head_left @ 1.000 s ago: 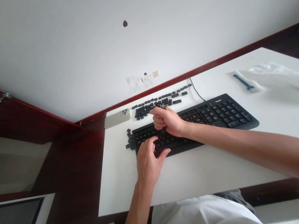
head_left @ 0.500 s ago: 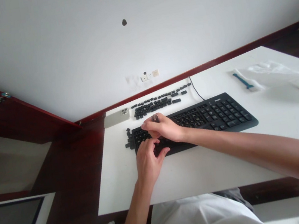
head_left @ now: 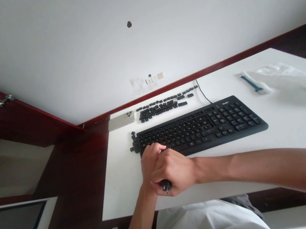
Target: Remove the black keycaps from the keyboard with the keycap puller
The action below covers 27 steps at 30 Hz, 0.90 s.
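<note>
Keycap [head_left: 166, 185] pinched in the closed right hand [head_left: 175, 174], resting over the curled left hand [head_left: 151, 159], its grip hidden, at the keyboard [head_left: 201, 128] edge; slack fingers could drop it; a nudge could scatter the loose keycaps [head_left: 133, 142].

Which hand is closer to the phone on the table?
The left hand is nearer: it touches the near corner of the black keyboard, below and right of the phone. The right hand, gripping black keycaps, lies across it, farther away.

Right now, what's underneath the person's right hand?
The left hand lies under the right hand, at the black keyboard's front edge; a small dark piece pokes out, but the left palm is covered.
</note>
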### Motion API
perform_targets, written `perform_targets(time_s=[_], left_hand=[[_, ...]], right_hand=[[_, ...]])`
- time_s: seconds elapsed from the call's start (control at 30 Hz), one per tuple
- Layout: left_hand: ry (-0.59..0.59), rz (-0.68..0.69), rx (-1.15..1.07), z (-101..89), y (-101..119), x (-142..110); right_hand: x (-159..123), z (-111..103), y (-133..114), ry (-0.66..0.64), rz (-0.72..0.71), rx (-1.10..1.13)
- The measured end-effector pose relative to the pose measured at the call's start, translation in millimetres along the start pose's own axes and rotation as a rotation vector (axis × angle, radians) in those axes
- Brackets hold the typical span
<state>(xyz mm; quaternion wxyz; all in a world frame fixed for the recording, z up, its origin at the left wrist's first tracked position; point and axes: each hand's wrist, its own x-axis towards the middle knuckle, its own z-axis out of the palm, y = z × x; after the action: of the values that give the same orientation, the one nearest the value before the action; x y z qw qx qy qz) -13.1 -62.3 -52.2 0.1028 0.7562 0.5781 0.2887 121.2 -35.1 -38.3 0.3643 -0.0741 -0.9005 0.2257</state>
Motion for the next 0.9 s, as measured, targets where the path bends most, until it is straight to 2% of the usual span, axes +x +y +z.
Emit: perform_targets(time_s=[0.13, 0.27, 0.33, 0.5, 0.57, 0.67, 0.9], left_hand=[[-0.094, -0.031, -0.002, -7.7, 4.3, 8.4], [-0.218, 0.135, 0.176, -10.7, 0.4, 16.6], [-0.242, 0.22, 0.258, -10.4, -1.1, 21.5], [-0.291, 0.347, 0.277, -3.2, -3.5, 39.7], [-0.336, 0.385, 0.271, 1.4, -5.5, 46.4], [-0.381, 0.407, 0.269, 6.1, -7.8, 51.8], [-0.386, 0.406, 0.269, 6.8, -8.2, 51.0]], right_hand=[[-0.5, -0.4, 2.5, 0.031, -0.091, -0.008], [1.4, -2.3, 3.8, 0.066, -0.189, 0.004], [1.9, -2.5, 4.1, 0.076, -0.204, 0.007], [1.6, -0.7, 4.4, 0.036, -0.189, -0.015], [1.3, 0.0, 4.7, 0.057, -0.2, 0.006], [1.4, 0.0, 5.1, 0.085, -0.198, 0.03], [3.5, -1.8, 5.1, 0.097, -0.207, 0.031]])
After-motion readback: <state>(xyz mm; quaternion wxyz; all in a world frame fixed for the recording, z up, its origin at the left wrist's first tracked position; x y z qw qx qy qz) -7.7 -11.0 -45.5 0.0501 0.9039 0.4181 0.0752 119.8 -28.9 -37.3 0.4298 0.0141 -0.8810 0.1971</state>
